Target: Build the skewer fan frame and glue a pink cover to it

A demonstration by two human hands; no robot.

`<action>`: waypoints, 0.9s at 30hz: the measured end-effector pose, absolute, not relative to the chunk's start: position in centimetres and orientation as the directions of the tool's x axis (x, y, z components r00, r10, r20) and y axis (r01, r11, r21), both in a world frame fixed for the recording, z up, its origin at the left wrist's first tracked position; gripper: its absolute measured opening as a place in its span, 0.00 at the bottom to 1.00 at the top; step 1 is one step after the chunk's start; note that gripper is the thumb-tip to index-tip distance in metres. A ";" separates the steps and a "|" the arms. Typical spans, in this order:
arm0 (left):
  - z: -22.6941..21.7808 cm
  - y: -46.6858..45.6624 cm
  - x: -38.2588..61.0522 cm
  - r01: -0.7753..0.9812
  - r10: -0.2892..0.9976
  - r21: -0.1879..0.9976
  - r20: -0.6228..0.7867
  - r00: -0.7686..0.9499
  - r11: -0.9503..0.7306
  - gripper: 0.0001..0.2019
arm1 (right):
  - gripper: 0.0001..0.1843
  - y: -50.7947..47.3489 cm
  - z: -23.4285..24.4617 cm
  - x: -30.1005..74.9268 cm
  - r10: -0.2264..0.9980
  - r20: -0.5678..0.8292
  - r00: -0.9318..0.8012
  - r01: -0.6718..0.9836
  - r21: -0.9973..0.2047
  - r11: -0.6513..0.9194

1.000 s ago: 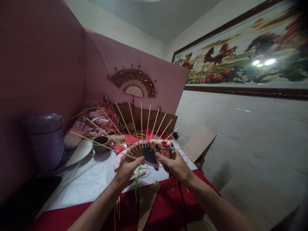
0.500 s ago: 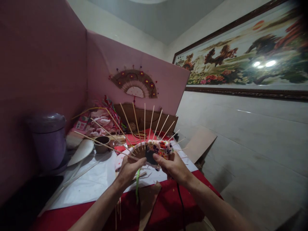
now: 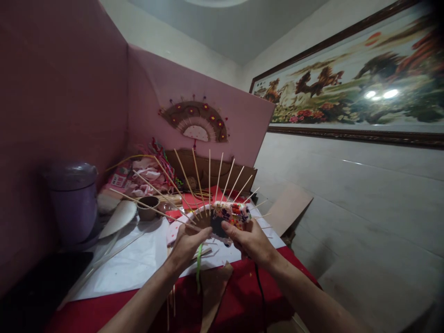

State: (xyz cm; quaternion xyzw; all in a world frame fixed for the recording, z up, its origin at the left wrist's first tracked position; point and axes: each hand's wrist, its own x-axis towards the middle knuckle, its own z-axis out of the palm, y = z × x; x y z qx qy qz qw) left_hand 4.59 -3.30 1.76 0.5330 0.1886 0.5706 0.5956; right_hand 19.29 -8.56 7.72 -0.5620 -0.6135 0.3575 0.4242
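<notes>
A half-made fan [image 3: 199, 221] is held up in front of me: thin wooden sticks spread out from a brown arc-shaped base edged in pale cloth. My left hand [image 3: 189, 240] grips the base at its left side, thumb in front and fingers hidden behind. In my right hand [image 3: 251, 240] is a flower-patterned padded item [image 3: 234, 213] with a dark flat part [image 3: 218, 224], pressed against the base's right side. What the item is I cannot make out. A black cord [image 3: 259, 286] hangs below my right hand.
White paper covers part of the red-clothed table [image 3: 249, 296]. A brown cup [image 3: 148, 208], a pale half-round piece [image 3: 120, 219] and a purple bin [image 3: 73, 203] stand left. Cardboard scraps [image 3: 215, 293] and a green strip [image 3: 199, 268] lie in front. A finished fan [image 3: 194, 121] hangs behind.
The view has shifted very slightly. Both hands keep the same hold on the fan base and the flower-patterned item.
</notes>
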 end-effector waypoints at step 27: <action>2.2 -3.5 4.6 -0.440 0.893 0.878 0.341 0.293 -0.191 0.16 | 0.18 -8.7 7.4 18.9 0.981 0.192 -0.010 0.346 -0.920 0.184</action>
